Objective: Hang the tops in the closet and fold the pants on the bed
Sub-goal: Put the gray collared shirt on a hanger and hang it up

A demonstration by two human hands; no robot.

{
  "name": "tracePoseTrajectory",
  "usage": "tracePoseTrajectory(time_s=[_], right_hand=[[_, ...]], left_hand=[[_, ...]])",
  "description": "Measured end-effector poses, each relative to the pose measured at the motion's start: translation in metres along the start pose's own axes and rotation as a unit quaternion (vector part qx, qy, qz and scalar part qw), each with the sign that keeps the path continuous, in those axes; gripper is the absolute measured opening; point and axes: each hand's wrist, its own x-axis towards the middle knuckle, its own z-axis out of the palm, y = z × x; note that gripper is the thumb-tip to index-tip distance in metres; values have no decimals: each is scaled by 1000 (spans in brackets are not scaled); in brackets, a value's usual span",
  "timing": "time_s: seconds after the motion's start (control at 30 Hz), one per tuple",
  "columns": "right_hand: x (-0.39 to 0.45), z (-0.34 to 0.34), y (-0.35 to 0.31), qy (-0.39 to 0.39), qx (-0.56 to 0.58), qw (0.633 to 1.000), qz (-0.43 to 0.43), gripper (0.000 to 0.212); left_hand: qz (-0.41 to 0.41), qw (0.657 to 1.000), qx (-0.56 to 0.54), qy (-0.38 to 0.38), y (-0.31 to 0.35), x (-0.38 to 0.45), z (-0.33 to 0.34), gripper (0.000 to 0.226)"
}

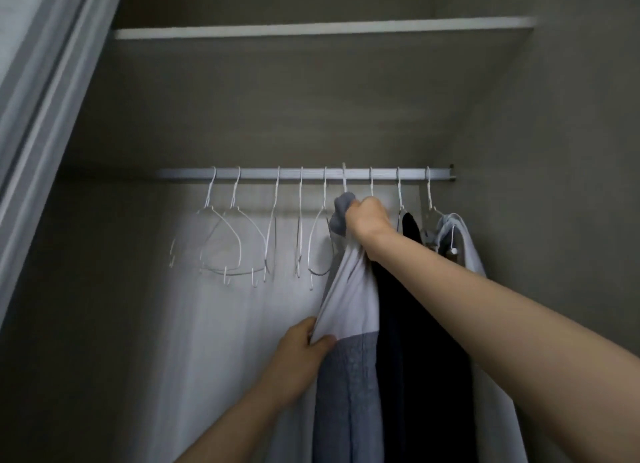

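**Presently: grey-and-white top held at closet rail**

Noted inside closet: right hand [367, 220] raised just below hanging rail [304, 174], fingers curled tight around bunched collar of grey-and-white top [349, 310]. Hook of white wire hanger [344, 180] seen over rail directly above that fist; rest of hanger hidden by cloth and hand. Left hand [301, 355] lower, thumb and fingers pinching left edge of same top where white panel meets grey panel. Top draped downward between both hands, lower part running out of view at bottom.

Immediately right of top: dark garment [415, 324] hanging, touching forearm. Further right: white hooded garment [460, 240] on own hanger, near rail end.

Left of top: several empty white wire hangers [228, 244] on rail, some tilted and overlapping.

Above: white shelf [322, 29] spanning closet. Sliding door frame [45, 91] at far left.
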Motion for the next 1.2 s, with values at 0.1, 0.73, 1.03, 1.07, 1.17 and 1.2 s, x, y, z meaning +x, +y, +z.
tracePoseTrajectory(time_s=[0.1, 0.73, 1.03, 1.07, 1.17, 1.2], right_hand=[[-8, 8, 9, -30, -52, 998, -4, 31], [-151, 28, 67, -77, -290, 922, -243, 42], [-243, -3, 94, -214, -320, 894, -229, 61], [-251, -8, 94, -216, -324, 892, -229, 61], [-280, -24, 92, -219, -337, 880, -252, 59], [-291, -27, 90, -224, -338, 874, -269, 59]], left_hand=[[-27, 998, -45, -21, -10, -6, 0, 19], [6, 994, 100, -45, -42, -97, -10, 31], [-103, 993, 61, 20, -61, -191, -17, 9], [-121, 990, 71, 18, -60, -201, -22, 11], [-170, 980, 102, 21, -47, -239, -38, 23], [-180, 976, 123, 25, -40, -254, -45, 27]])
